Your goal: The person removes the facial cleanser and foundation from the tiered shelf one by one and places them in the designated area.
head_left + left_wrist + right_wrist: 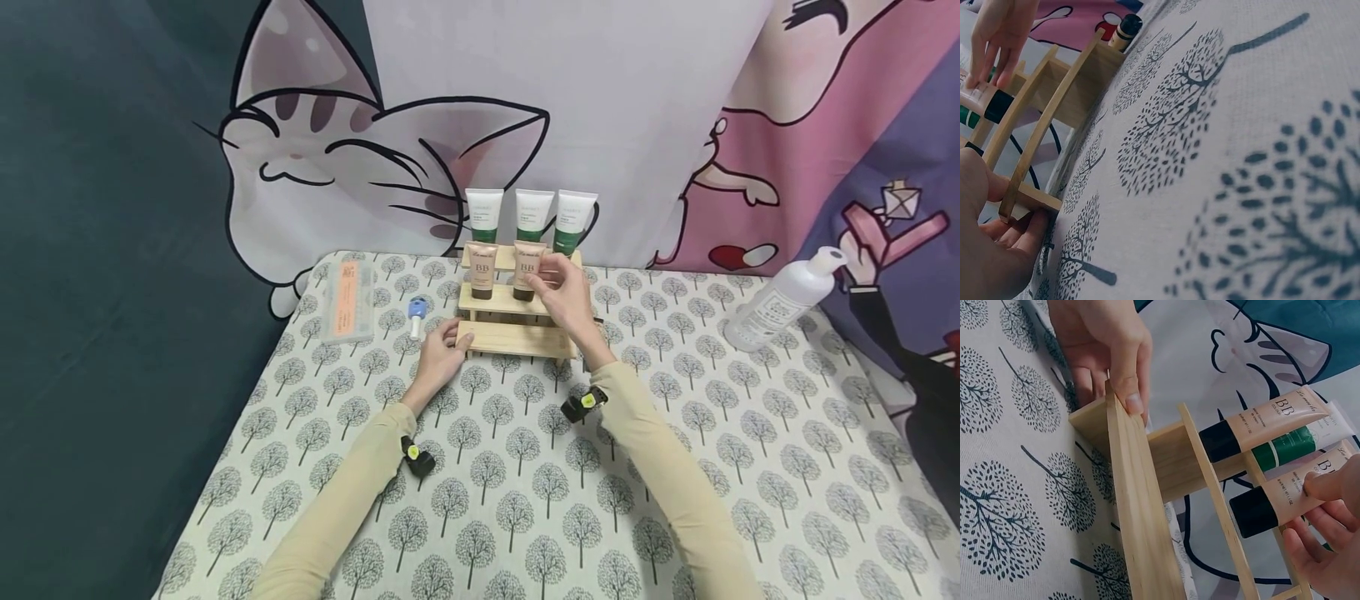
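A three-step wooden rack (517, 338) stands at the back of the table. My left hand (441, 354) grips the left end of its lowest step, thumb (1134, 403) on top and fingers underneath. On the middle step, my right hand (566, 296) pinches a beige BB cream tube (1294, 490) with a black cap, upright with its cap down. Another BB cream tube (483, 271) stands to its left on that step. Three white-and-green tubes (485, 212) stand cap-down along the top step. The lowest step carries no tubes.
Left of the rack lie a small blue-and-white item (417, 315) and a clear flat case (348, 300) with an orange label. A white bottle (780, 302) leans at the right. Beyond the rack's right end lies a black-capped item (1125, 32). A printed curtain hangs behind.
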A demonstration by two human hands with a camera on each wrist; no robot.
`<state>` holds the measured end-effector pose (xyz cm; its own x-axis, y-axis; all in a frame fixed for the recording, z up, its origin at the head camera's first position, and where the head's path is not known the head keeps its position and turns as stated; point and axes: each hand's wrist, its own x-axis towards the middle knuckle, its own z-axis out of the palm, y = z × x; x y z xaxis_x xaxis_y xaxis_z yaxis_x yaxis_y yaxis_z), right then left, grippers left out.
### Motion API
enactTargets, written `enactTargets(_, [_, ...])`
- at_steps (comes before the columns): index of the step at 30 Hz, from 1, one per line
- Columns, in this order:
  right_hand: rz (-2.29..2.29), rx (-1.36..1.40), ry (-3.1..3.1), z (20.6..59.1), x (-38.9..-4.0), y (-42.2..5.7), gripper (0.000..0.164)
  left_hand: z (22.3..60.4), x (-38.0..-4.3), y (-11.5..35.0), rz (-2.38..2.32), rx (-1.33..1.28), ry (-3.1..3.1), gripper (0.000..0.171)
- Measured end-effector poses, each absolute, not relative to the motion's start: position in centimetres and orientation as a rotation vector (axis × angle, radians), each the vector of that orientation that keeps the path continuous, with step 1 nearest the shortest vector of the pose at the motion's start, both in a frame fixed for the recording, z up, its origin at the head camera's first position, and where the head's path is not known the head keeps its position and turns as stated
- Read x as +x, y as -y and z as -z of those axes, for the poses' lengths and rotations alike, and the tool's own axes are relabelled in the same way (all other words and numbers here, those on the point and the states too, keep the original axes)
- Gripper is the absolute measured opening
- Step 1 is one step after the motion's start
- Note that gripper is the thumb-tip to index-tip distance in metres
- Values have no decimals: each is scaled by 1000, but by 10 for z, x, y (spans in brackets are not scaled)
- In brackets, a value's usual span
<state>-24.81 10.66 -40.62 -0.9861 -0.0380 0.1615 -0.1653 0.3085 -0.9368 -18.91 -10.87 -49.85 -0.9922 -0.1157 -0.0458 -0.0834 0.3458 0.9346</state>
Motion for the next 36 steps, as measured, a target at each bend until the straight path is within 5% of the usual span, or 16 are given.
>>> enactTargets(36, [-1650,48,2415,411,-228,-178,36,498,-189,107,1812,223,2552,55])
